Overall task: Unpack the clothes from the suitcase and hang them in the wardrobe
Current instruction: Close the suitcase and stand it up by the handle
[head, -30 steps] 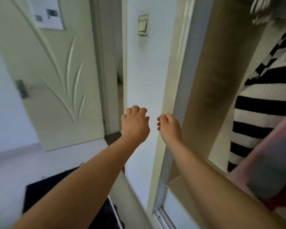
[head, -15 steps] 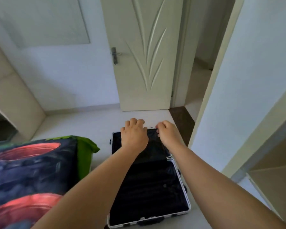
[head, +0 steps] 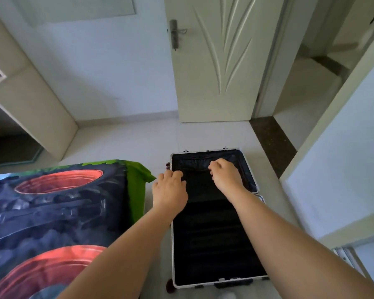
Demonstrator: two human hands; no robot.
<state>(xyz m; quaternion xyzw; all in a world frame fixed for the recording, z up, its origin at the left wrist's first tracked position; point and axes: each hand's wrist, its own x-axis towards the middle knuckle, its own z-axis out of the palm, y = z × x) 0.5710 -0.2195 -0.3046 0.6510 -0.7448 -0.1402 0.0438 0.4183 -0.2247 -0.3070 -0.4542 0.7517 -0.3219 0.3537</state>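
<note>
A: Where's the suitcase [head: 214, 229], and what's in it?

B: It lies open flat on the pale tiled floor [head: 138, 143], just beside the foot of the bed. Both halves show only black lining. I can't make out a single garment against it; the inside is too dark to say whether a dark item lies there.

A: And the hands?

B: Both hover over the suitcase's far half. The left hand [head: 170, 190] is near its left rim, fingers loosely curled downward. The right hand [head: 225, 174] is further in, also curled, knuckles up. Neither is pinching anything I can see, and I can't tell if the fingertips touch the lining.

A: How would the contents handle?

B: My guess: any clothes would be light, soft and floppy, so take them by the shoulders or collar with 2 hands to keep them from trailing. The lining itself looks thin and crinkled, likely to slide under the fingers.

A: The room?

B: Beyond the suitcase stands a cream door [head: 214, 61] with a carved leaf pattern. Left of the suitcase, the bed carries a cover [head: 52, 212] printed with tyres. Right of it, a pale panel [head: 337, 180], possibly the wardrobe's side. Floor space around the suitcase is tight.
</note>
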